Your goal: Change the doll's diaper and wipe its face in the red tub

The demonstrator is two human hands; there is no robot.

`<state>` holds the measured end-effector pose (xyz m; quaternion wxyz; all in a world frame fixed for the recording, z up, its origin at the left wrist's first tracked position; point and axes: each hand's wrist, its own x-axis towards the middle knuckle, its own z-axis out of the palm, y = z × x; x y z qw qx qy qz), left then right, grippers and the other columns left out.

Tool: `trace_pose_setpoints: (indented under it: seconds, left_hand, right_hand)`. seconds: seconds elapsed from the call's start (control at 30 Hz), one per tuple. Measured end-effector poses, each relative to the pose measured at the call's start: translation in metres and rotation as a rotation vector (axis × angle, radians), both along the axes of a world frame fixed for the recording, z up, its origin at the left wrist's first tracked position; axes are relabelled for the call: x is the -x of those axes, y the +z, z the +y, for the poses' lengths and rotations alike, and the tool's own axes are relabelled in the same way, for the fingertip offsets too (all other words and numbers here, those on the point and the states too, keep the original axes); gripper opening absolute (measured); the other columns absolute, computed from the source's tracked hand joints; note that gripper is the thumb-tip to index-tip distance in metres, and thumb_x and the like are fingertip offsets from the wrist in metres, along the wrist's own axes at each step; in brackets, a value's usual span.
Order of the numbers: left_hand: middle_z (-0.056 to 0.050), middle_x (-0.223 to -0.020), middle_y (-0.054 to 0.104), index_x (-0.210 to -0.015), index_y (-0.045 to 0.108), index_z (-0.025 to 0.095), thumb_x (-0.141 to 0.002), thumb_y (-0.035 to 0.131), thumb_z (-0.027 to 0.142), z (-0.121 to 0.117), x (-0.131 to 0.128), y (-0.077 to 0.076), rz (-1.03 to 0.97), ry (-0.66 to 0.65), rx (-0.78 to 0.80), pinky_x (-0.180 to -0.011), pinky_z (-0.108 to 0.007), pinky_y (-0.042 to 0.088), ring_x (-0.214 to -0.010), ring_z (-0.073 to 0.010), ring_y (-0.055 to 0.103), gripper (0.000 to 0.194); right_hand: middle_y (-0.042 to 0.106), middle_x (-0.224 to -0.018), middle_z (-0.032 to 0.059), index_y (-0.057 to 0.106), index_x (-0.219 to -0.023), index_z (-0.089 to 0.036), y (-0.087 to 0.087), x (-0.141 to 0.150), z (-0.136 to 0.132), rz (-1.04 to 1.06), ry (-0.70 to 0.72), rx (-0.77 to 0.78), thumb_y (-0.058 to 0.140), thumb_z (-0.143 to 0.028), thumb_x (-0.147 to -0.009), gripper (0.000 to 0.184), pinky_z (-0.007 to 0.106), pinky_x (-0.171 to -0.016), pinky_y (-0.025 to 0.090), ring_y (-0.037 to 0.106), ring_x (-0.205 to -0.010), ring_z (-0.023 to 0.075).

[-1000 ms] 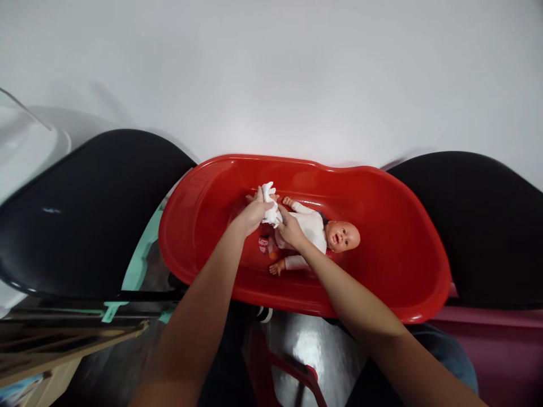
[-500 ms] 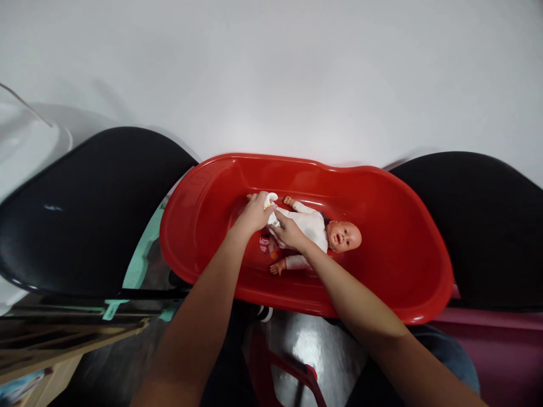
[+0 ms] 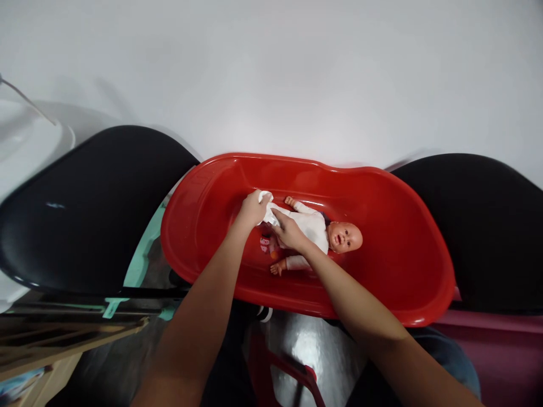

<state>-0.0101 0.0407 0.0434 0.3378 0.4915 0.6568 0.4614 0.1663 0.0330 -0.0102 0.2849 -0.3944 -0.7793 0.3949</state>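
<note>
A baby doll in a white top lies on its back inside a red plastic tub, head to the right. My left hand is closed on a piece of white cloth at the doll's leg end. My right hand rests on the doll's lower body, fingers pinching the same white cloth. The doll's legs are mostly hidden behind my hands. A small red and white item lies under the doll's legs.
Black rounded chair seats flank the tub, one on the left and one on the right. A white wall fills the background. A mint-green frame and wooden slats sit low on the left.
My left hand has lowered the white cloth from a raised bunch down toward the tub floor at the doll's legs. My right hand has stayed on the doll's body.
</note>
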Motion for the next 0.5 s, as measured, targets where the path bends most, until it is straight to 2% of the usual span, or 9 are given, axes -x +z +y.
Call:
trace_pose_setpoints:
  seconds: [0.07, 0.17, 0.27, 0.4, 0.5]
  left_hand:
    - [-0.016, -0.107, 0.077, -0.097, 0.073, 0.02, -0.102, 0.063, 0.05, 0.002, 0.003, 0.001, -0.173, 0.015, 0.085, -0.107, -0.043, 0.05, -0.114, -0.0325, 0.07, 0.032]
    - [-0.017, -0.122, 0.079, -0.11, 0.076, 0.018, -0.109, 0.037, 0.063, 0.0, -0.003, 0.006, -0.55, -0.071, 0.235, -0.101, -0.037, 0.055, -0.118, -0.0293, 0.073, 0.059]
    - [-0.013, -0.139, 0.074, -0.126, 0.073, 0.023, -0.111, 0.023, 0.065, -0.005, -0.024, 0.011, -0.837, -0.075, 0.28, -0.103, -0.032, 0.055, -0.128, -0.0248, 0.07, 0.067]
    - [-0.016, -0.136, 0.074, -0.135, 0.069, 0.021, -0.109, 0.022, 0.069, -0.01, -0.054, 0.008, -1.009, 0.006, 0.354, -0.101, -0.036, 0.057, -0.121, -0.0261, 0.073, 0.071]
    - [-0.015, -0.131, 0.076, -0.137, 0.067, 0.021, -0.11, 0.023, 0.067, -0.008, -0.061, 0.005, -1.032, 0.143, 0.352, -0.097, -0.037, 0.059, -0.116, -0.0261, 0.075, 0.069]
  right_hand:
    - [0.07, -0.143, 0.0113, 0.057, -0.154, -0.02, 0.002, 0.001, 0.001, 0.07, -0.002, 0.054, 0.057, -0.041, -0.103, 0.055, 0.048, -0.116, 0.052, 0.066, -0.132, 0.0292]
    - [0.07, -0.141, 0.0113, 0.057, -0.152, -0.02, 0.005, 0.002, 0.003, 0.179, -0.026, 0.117, 0.056, -0.053, -0.104, 0.058, 0.047, -0.116, 0.051, 0.066, -0.129, 0.0296]
    - [0.063, -0.151, 0.0144, 0.058, -0.149, -0.017, 0.001, 0.0, 0.011, 0.237, -0.078, 0.115, 0.055, -0.058, -0.101, 0.063, 0.045, -0.122, 0.044, 0.061, -0.137, 0.0294]
    - [0.07, -0.138, 0.0141, 0.062, -0.141, -0.018, -0.009, -0.005, 0.021, 0.267, -0.151, 0.141, 0.056, -0.056, -0.097, 0.058, 0.045, -0.116, 0.049, 0.065, -0.128, 0.0293]
    - [0.075, -0.124, 0.011, 0.065, -0.132, -0.019, -0.008, -0.004, 0.022, 0.281, -0.138, 0.186, 0.059, -0.048, -0.094, 0.048, 0.043, -0.107, 0.054, 0.068, -0.113, 0.0269]
